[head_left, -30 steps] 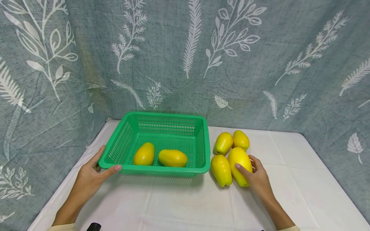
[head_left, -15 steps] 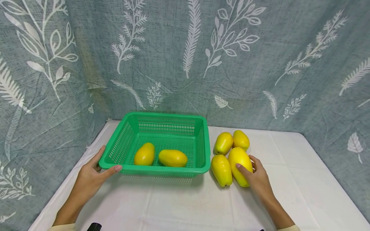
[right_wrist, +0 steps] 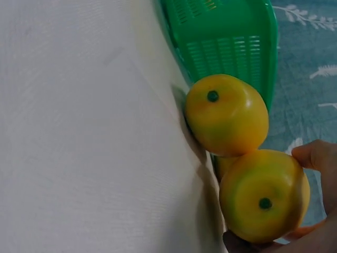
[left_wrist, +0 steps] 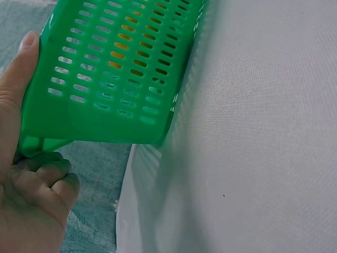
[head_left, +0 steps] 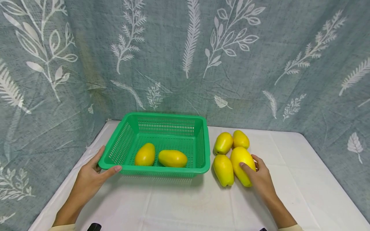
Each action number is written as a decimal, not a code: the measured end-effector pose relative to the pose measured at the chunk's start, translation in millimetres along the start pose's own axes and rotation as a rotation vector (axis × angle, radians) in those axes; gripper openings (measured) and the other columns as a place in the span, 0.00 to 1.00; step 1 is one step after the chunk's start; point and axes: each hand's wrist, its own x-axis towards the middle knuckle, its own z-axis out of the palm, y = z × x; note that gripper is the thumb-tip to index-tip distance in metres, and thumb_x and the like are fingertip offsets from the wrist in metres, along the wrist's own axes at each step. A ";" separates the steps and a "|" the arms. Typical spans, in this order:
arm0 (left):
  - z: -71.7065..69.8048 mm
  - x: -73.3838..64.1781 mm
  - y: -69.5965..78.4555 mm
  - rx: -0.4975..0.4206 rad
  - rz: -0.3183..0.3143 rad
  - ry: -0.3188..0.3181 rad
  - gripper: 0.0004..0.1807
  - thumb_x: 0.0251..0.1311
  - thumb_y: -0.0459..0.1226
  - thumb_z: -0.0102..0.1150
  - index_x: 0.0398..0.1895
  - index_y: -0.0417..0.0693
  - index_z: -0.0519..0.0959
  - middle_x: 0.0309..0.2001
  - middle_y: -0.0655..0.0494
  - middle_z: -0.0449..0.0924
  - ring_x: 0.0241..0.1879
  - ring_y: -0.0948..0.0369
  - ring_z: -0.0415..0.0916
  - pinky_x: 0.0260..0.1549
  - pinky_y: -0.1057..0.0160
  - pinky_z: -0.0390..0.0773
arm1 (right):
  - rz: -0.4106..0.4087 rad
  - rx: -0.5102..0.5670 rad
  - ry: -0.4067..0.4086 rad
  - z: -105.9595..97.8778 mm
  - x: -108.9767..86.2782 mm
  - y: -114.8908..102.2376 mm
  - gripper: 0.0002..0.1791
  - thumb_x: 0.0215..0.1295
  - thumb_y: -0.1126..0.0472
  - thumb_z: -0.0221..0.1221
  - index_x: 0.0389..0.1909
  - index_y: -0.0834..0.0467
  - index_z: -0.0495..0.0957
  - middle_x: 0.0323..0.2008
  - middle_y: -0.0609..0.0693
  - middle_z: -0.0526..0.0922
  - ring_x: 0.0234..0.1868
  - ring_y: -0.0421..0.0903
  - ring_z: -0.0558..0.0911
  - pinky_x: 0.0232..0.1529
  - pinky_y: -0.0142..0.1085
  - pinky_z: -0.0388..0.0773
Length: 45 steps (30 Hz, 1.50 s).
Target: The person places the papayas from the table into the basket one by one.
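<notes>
My left hand (head_left: 86,183) grips the front left corner of a green perforated plastic basket (head_left: 162,170), thumb on top of the rim and fingers beneath it. Two yellow mangoes, one on the left (head_left: 145,154) and one on the right (head_left: 172,158), lie inside. To the right of the basket my right hand (head_left: 263,179) holds a large yellow mango (head_left: 242,160) between thumb and fingers. In the right wrist view, the held mango (right_wrist: 258,182) touches a neighbouring mango (right_wrist: 226,118) that sits nearer the basket.
Behind the held mango lie two more mangoes (head_left: 223,143) (head_left: 241,140), close together. White cloth covers the table (head_left: 173,205). A grey-green leaf-print curtain (head_left: 173,64) rises right behind the basket and along both sides.
The right hand and its mango have shifted slightly to the right, and the mango beside it has moved a little the same way. The left hand and basket look unchanged.
</notes>
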 end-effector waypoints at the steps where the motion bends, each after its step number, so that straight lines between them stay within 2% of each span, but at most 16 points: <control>1: -0.3 -0.3 -0.2 0.000 0.001 0.003 0.54 0.72 0.44 0.70 0.88 0.51 0.41 0.78 0.30 0.61 0.57 0.90 0.65 0.45 0.84 0.75 | -0.002 0.005 0.004 -0.5 -0.2 -0.5 0.49 0.76 0.36 0.58 0.86 0.56 0.50 0.81 0.69 0.57 0.78 0.66 0.62 0.77 0.63 0.62; 15: -0.7 1.0 -2.8 -0.025 0.015 -0.001 0.54 0.72 0.42 0.69 0.88 0.49 0.40 0.80 0.31 0.55 0.65 0.82 0.64 0.48 0.85 0.74 | -0.005 0.070 0.047 -5.3 -2.1 -12.5 0.48 0.76 0.38 0.59 0.87 0.53 0.49 0.80 0.65 0.61 0.74 0.61 0.68 0.76 0.58 0.67; 22: -1.2 0.8 -2.0 -0.038 0.016 -0.003 0.54 0.72 0.41 0.69 0.87 0.49 0.40 0.80 0.30 0.56 0.63 0.85 0.65 0.48 0.85 0.74 | -0.025 0.110 0.038 -3.5 -5.7 -23.1 0.48 0.76 0.37 0.59 0.87 0.51 0.50 0.77 0.62 0.65 0.70 0.58 0.71 0.73 0.54 0.70; 26: -1.3 2.2 -0.4 -0.023 -0.001 -0.010 0.54 0.73 0.42 0.68 0.88 0.51 0.39 0.81 0.32 0.55 0.72 0.71 0.66 0.49 0.86 0.73 | -0.036 0.129 0.030 -2.5 -6.8 -29.0 0.47 0.76 0.36 0.59 0.86 0.48 0.52 0.76 0.59 0.68 0.68 0.55 0.73 0.64 0.35 0.76; 29: -0.5 3.2 0.9 -0.025 0.004 -0.011 0.54 0.73 0.42 0.68 0.88 0.50 0.39 0.82 0.33 0.53 0.74 0.65 0.64 0.50 0.86 0.72 | -0.049 0.143 0.031 -1.8 -7.9 -34.9 0.46 0.76 0.35 0.59 0.86 0.47 0.53 0.76 0.57 0.69 0.67 0.53 0.74 0.53 0.22 0.73; 33: 0.1 3.4 0.5 -0.042 0.023 -0.010 0.54 0.73 0.41 0.68 0.87 0.49 0.40 0.81 0.32 0.54 0.71 0.75 0.64 0.50 0.86 0.72 | -0.074 0.189 0.017 1.3 -9.2 -44.2 0.46 0.76 0.36 0.59 0.86 0.48 0.52 0.76 0.57 0.69 0.67 0.53 0.75 0.51 0.20 0.73; 40: -0.2 5.1 -2.9 -0.033 0.037 -0.004 0.54 0.72 0.40 0.69 0.87 0.48 0.41 0.80 0.30 0.57 0.63 0.85 0.65 0.49 0.85 0.74 | -0.121 0.287 -0.018 9.6 -10.4 -61.9 0.44 0.77 0.38 0.60 0.85 0.47 0.53 0.75 0.55 0.70 0.65 0.52 0.76 0.53 0.23 0.77; 45: -0.6 5.4 -3.4 -0.025 0.013 -0.007 0.55 0.72 0.42 0.70 0.87 0.49 0.41 0.80 0.31 0.56 0.64 0.82 0.65 0.48 0.85 0.74 | -0.131 0.318 -0.035 17.5 -12.6 -73.5 0.42 0.77 0.39 0.60 0.84 0.46 0.56 0.71 0.54 0.73 0.62 0.52 0.77 0.54 0.26 0.77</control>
